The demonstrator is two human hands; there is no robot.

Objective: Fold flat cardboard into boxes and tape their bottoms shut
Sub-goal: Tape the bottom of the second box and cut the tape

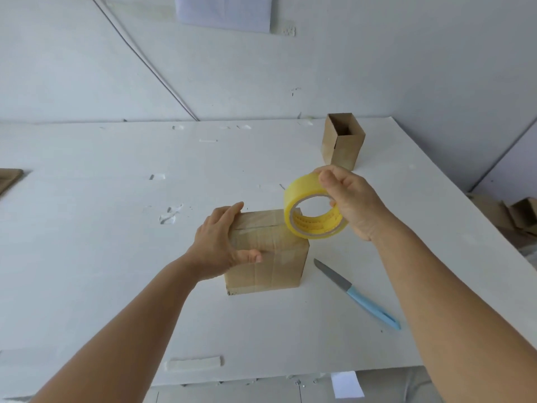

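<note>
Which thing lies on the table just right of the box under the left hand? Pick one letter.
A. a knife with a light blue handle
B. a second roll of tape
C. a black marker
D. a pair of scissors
A: a knife with a light blue handle lies flat on the white table to the right of the taped box, which the left hand grips.

The tape roll (313, 210) is translucent yellow with a tan core whose inner face carries rows of yellow print, and the near box (270, 257) is plain brown cardboard crossed by glossy, slightly paler bands of tape. The far box (343, 141) is the same brown, dark inside its open top. The knife (357, 295) at the right has a grey blade and light blue handle, on a white table (87, 228) before pale grey-white walls.
</note>
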